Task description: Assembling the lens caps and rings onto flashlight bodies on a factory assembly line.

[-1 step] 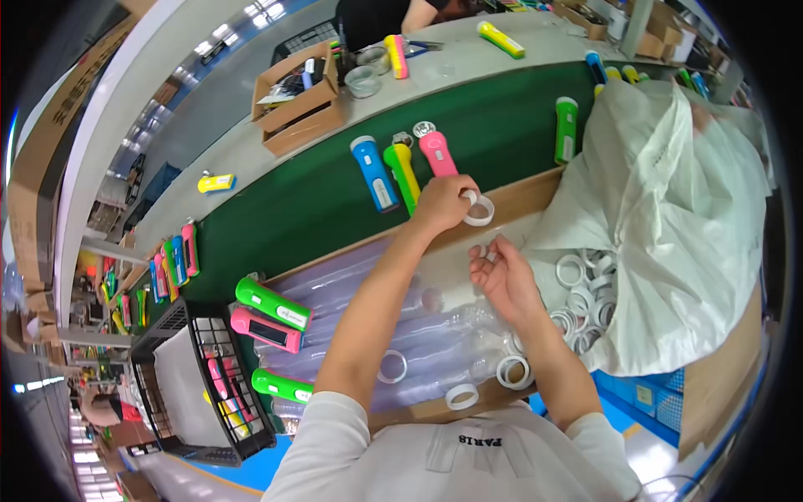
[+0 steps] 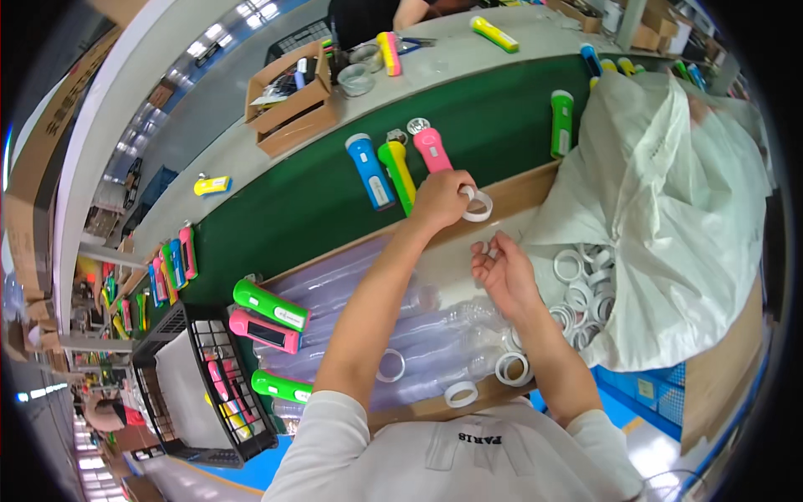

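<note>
My left hand (image 2: 443, 199) is closed, with a white ring (image 2: 478, 207) at its fingertips. That hand also covers the lower end of a pink flashlight (image 2: 431, 151), so I cannot tell whether it grips it. Beside the pink one lie a green-and-yellow flashlight (image 2: 398, 174) and a blue flashlight (image 2: 369, 171) on the green belt. My right hand (image 2: 507, 272) is palm up just below the ring, its fingers curled. Something small and pale shows at its fingertips, too small to name. Loose white rings (image 2: 577, 294) are heaped right of it.
A large white sack (image 2: 661, 251) stands on the right. Clear plastic tubes (image 2: 335, 284) fill the wooden-edged tray under my forearms. A black crate (image 2: 242, 414) stands at the left. Across the belt are an open carton (image 2: 293, 125) and another person's arm (image 2: 410, 12).
The whole scene has shifted slightly up and to the left in view. Both hands keep nearly the same pose, and the ring stays in my left hand.
</note>
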A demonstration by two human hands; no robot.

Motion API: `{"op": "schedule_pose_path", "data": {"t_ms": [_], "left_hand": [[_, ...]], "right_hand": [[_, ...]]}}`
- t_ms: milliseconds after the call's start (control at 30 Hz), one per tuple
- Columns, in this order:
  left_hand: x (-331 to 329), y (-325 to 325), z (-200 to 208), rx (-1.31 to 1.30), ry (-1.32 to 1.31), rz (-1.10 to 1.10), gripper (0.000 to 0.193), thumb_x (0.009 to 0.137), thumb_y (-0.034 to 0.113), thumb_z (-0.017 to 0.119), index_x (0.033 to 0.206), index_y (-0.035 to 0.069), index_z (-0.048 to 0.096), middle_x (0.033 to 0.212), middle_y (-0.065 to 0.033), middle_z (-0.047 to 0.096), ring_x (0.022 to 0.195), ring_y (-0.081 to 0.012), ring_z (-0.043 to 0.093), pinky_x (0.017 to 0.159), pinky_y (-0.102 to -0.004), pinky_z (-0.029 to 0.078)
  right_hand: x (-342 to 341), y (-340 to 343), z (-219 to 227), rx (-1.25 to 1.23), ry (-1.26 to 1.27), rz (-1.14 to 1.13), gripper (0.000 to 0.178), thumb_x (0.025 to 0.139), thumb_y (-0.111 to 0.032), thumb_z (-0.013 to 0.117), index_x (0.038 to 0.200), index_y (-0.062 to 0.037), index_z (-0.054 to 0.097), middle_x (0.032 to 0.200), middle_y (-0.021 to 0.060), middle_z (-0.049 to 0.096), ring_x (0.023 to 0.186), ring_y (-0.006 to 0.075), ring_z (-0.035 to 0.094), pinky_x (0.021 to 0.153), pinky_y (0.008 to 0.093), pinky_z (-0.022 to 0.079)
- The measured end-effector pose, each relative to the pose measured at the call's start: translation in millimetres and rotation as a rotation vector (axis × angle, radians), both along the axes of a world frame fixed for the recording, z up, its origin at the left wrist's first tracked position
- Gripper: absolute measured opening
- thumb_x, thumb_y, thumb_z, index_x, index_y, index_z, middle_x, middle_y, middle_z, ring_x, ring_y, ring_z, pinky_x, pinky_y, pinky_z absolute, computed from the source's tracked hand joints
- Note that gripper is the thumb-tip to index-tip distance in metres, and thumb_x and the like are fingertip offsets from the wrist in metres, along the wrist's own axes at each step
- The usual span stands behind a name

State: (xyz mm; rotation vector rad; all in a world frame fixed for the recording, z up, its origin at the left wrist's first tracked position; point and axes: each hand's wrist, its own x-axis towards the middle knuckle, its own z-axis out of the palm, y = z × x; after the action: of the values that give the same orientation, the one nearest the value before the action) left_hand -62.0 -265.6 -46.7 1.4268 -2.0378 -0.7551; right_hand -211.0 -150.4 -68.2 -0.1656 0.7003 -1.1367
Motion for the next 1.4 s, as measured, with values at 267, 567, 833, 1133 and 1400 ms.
{"op": "schedule_pose_path", "data": {"t_ms": [267,567,833,1133,1400], "left_hand": [[-0.8,14.0,-7.8,-0.378,-0.11,-0.064,0.009,0.073,0.001,0.062,0.081,0.005,0.063,0.083,-0.0127,0.061,0.085,-0.0321,0.061,0.071,-0.0424,0.05],[3.0,34.2,-12.3,-0.444,-0.116,-0.068,0.015,0.068,-0.005,0.062,0.08,0.004,0.063,0.09,-0.0099,0.058,0.093,-0.031,0.055,0.079,-0.04,0.047],[-6.6,63.7,-13.5,-0.468,0.029,0.018,0.021,0.064,-0.007,0.058,0.08,0.006,0.063,0.101,-0.0087,0.062,0.101,-0.0305,0.054,0.09,-0.041,0.043],[-7.5,13.6,15.9,-0.546,0.062,0.183,0.027,0.079,0.002,0.061,0.105,0.009,0.063,0.09,-0.0163,0.066,0.081,-0.0357,0.063,0.073,-0.0442,0.051],[-12.8,-42.7,-24.7,0.107,-0.426,0.415,0.031,0.078,0.036,0.068,0.103,0.017,0.068,0.102,-0.0087,0.064,0.103,-0.0258,0.058,0.081,-0.0399,0.044]], "right_hand": [[6.3,-4.9,0.9,0.129,0.039,-0.09,0.033,0.098,-0.034,0.045,0.106,-0.0027,0.044,0.101,0.0184,0.056,0.088,0.0283,0.06,0.081,0.041,0.052],[14.7,-9.0,-5.5,-0.013,-0.064,-0.022,0.043,0.1,-0.038,0.042,0.119,0.0008,0.044,0.111,0.0154,0.053,0.104,0.0267,0.057,0.092,0.0402,0.049],[4.2,-16.4,-12.1,-0.074,0.026,-0.108,0.028,0.095,-0.028,0.058,0.109,-0.0036,0.054,0.1,0.0066,0.059,0.09,0.0175,0.06,0.082,0.0338,0.053],[-1.1,-17.8,-20.0,-0.213,-0.018,-0.034,0.017,0.092,-0.017,0.059,0.103,-0.004,0.061,0.098,0.006,0.063,0.091,0.0155,0.058,0.081,0.0332,0.051],[-16.0,-14.4,-39.0,-0.147,0.254,0.121,0.021,0.085,-0.005,0.06,0.106,-0.0032,0.057,0.097,0.0039,0.063,0.081,0.0127,0.063,0.067,0.0244,0.053]]}}
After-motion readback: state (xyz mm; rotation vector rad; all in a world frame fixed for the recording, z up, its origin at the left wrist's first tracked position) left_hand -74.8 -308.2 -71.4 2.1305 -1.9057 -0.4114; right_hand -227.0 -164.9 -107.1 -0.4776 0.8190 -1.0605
